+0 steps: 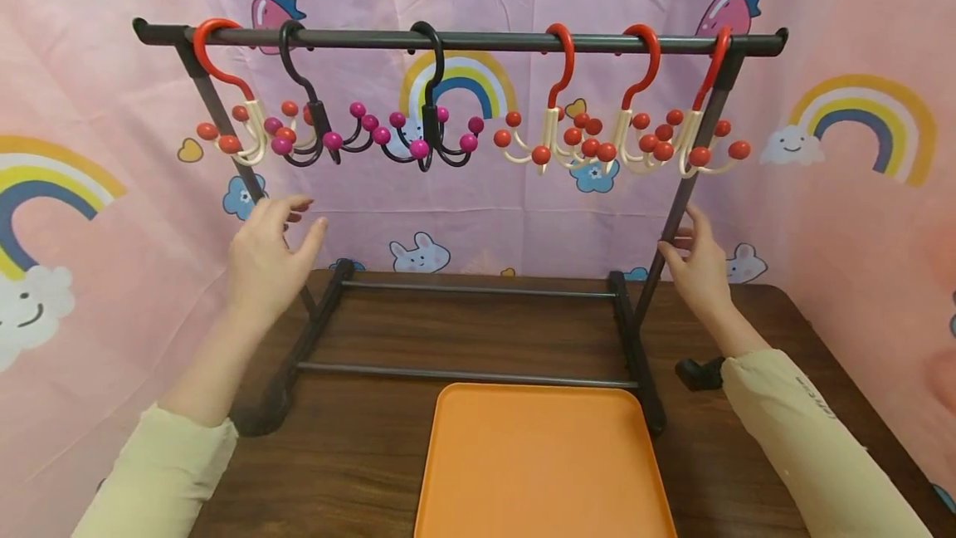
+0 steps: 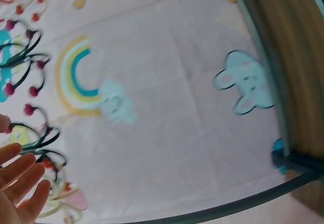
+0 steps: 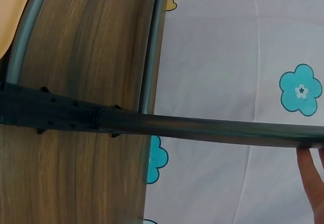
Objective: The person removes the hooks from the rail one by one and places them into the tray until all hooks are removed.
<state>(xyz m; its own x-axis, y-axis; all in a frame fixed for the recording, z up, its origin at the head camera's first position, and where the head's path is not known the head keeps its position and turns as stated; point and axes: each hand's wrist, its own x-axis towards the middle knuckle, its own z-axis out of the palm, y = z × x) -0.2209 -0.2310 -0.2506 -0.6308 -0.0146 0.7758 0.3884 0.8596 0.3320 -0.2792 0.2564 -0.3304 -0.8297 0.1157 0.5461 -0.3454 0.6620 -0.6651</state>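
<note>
Clothes rack (image 1: 485, 41) is standing on a brown table (image 1: 478, 330), its dark top bar carrying six hangers in a row. Nearest the left end, a red-hooked cream hanger (image 1: 255, 127) is hanging beside two black hangers (image 1: 430, 119) with pink balls on their prongs. Toward the right end, three more red-hooked cream hangers (image 1: 625, 127) with red balls are hanging, their prongs overlapping in the head view.

Left hand (image 1: 263, 264) is hovering in front of the left post (image 1: 215, 110), partly covering it; its fingers are extending loosely with the thumb standing apart, and it is holding nothing. Whether it is touching that post, I cannot tell. Right hand (image 1: 700, 264) is resting its fingertips against the right post (image 1: 653, 293) about midway up, its fingers fairly straight rather than wrapping around the post.

Both forearms are wearing pale sleeves (image 1: 807, 438). An orange tray (image 1: 545, 463) is lying flat on the table, just in front of the rack's lower crossbar. Behind everything, a pink and lilac cloth (image 1: 829, 214) is hanging, showing rainbows, clouds, flowers and rabbits.
</note>
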